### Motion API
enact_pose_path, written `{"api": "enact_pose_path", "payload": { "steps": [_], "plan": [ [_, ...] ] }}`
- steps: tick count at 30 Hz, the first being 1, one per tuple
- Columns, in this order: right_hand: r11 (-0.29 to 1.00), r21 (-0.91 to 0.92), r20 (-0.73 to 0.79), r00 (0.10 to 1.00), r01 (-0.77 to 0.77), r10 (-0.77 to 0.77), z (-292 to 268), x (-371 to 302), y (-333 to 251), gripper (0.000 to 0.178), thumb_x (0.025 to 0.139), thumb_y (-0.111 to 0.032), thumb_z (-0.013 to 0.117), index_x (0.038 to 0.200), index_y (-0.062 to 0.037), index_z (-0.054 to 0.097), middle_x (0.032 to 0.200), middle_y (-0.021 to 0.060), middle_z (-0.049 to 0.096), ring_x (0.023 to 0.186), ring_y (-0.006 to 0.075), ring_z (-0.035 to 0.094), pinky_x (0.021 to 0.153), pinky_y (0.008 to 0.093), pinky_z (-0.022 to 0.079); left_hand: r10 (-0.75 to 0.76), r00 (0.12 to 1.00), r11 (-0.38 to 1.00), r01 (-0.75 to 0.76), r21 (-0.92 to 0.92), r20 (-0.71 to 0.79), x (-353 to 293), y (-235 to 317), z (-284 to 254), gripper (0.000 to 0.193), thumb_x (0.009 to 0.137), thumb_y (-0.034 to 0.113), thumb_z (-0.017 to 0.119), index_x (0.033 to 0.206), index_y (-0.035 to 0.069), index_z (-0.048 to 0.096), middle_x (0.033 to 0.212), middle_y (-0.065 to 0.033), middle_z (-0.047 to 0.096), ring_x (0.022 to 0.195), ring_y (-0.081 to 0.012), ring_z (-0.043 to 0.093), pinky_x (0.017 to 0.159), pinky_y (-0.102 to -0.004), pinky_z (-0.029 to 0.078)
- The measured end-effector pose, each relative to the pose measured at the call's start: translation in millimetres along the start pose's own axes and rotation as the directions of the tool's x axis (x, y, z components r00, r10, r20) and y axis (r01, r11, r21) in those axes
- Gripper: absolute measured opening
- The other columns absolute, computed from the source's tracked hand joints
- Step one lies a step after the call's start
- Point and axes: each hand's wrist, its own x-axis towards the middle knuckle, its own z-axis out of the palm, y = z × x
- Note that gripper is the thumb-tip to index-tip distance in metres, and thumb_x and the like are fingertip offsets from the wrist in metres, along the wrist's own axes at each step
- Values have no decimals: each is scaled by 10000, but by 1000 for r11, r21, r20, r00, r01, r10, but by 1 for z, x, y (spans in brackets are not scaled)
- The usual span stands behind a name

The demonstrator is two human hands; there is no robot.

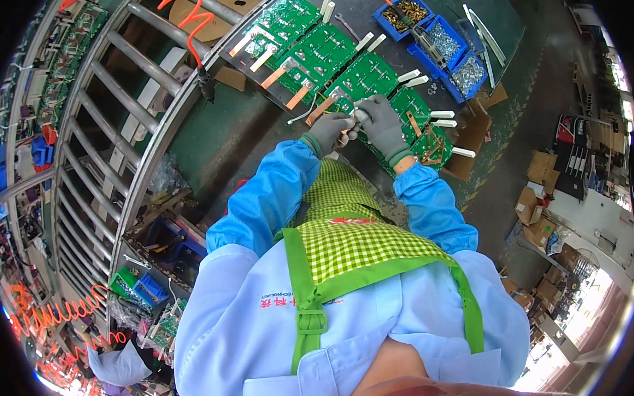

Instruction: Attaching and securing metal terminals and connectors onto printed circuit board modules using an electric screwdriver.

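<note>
Boards (366, 75), green, lie in one row along the near side of the tabletop (496, 2), presumably to keep each within reach. Gloved left hand (326, 134) and right hand (382, 125) meet at the row's near edge, likely for close handling. Fingers of both are curled inward; whether they pinch a small part cannot be told. Blue bins (424, 59) stand beyond the row, apparently to keep loose metal hardware (443, 40) sorted.
</note>
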Motion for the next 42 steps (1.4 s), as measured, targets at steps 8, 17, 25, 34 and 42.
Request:
{"api": "enact_pose_path", "payload": {
  "steps": [8,17,25,34,42],
  "plan": [
    [978,-116,6,984,176,-176,-6,-6,-1,162,814,-155,600,960,-89,628,880,99,564,766,276,582,645,358,484,24,1000,1000,-24,-8,3,4,-3,-3,211,882,122,549,1009,-45,529,881,-90,560,722,-135,563,453,-159,415],
    [918,-240,14,947,316,-322,-9,-9,-8,148,800,-135,614,938,-81,618,829,82,566,738,259,582,605,350,483,17,1000,1000,-17,-9,12,11,-6,-8,211,875,121,552,1007,-43,532,886,-101,562,736,-139,575,459,-166,421],
    [999,34,-6,1000,-15,15,-2,-8,-7,127,763,-134,650,874,-73,644,882,95,576,790,254,606,656,330,500,12,1000,999,-12,31,7,4,-2,-4,209,864,99,543,1012,-48,526,903,-111,564,738,-140,583,469,-168,430],
    [991,-54,76,989,-124,127,4,-4,-8,184,764,-223,646,836,-62,595,894,124,550,794,291,579,680,377,477,75,997,986,-78,148,24,-3,-1,-1,189,855,57,518,1018,-36,537,849,-121,587,707,-133,581,488,-205,413],
    [980,-162,-110,989,-112,95,11,-1,-22,250,761,-321,657,854,-94,606,933,113,545,831,292,570,687,373,466,106,994,994,-106,39,13,5,-10,-2,186,857,33,483,1018,-39,542,851,-139,600,648,-115,558,493,-216,422]
  ]
}}
